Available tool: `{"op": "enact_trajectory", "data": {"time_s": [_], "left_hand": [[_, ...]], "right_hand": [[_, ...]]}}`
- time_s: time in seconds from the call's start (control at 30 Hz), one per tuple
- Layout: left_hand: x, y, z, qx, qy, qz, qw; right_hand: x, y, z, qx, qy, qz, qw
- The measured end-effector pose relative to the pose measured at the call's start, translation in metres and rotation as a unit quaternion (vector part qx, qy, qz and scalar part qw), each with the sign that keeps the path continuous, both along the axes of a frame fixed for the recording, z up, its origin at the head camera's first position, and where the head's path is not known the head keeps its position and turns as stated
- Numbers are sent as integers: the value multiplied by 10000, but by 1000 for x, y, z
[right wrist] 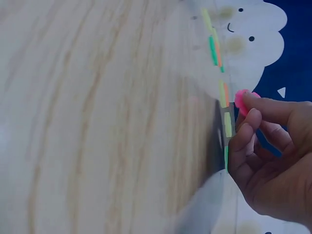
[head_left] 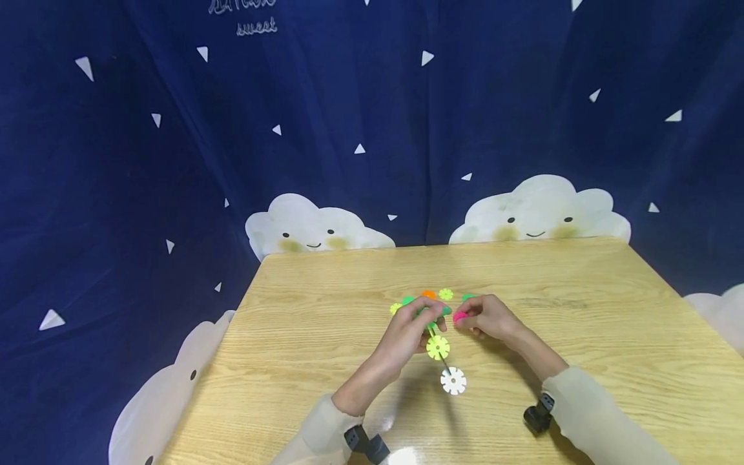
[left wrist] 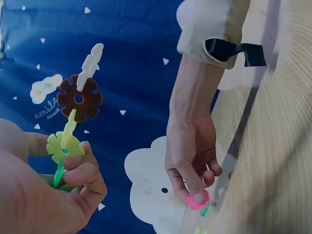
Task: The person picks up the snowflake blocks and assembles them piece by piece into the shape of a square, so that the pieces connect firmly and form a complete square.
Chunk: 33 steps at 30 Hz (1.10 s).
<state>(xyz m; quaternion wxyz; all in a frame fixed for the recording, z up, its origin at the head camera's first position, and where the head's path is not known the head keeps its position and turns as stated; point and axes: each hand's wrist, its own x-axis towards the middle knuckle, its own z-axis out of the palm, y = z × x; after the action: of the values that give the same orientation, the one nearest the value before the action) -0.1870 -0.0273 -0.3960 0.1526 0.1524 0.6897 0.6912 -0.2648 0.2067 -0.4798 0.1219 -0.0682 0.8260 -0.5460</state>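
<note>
My left hand (head_left: 403, 329) holds up a chain of slotted snowflake discs, its fingers around a green disc (left wrist: 58, 175) at the near end. Beyond that come yellow discs (left wrist: 65, 146), a brown disc (left wrist: 79, 99) and a white disc (head_left: 453, 381) at the far end, joined edge to edge at angles. Just to the right, my right hand (head_left: 493, 318) pinches a pink disc (right wrist: 242, 100) between thumb and fingers. The pink disc is apart from the chain.
Loose discs lie on the wooden table (head_left: 314, 310) behind the hands, among them an orange disc (head_left: 428, 294), a yellow-green disc (head_left: 445, 294) and a green disc (head_left: 468, 297). A dark blue curtain (head_left: 325, 97) with clouds hangs along the table's back edge.
</note>
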Motion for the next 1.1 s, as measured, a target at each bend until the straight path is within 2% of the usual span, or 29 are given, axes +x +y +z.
{"op": "enact_trajectory", "data": {"time_s": [0.23,0.57,0.87,1.1], "left_hand": [[0,1,-2,-18,57,-15,10000],[-1,0,-3,-59,101,-21,9999],[-1,0,-1,-104,145,59,9998],[-2,2,-3,-68,92,60,9999]], "right_hand": [[10,6,10,-556,21,-95,9984],[26,13,24,-868,159,-196,9959],[47,5,52,-1295,566,-244,9897],[65,-10,74,-2011,682,-276,9768]]}}
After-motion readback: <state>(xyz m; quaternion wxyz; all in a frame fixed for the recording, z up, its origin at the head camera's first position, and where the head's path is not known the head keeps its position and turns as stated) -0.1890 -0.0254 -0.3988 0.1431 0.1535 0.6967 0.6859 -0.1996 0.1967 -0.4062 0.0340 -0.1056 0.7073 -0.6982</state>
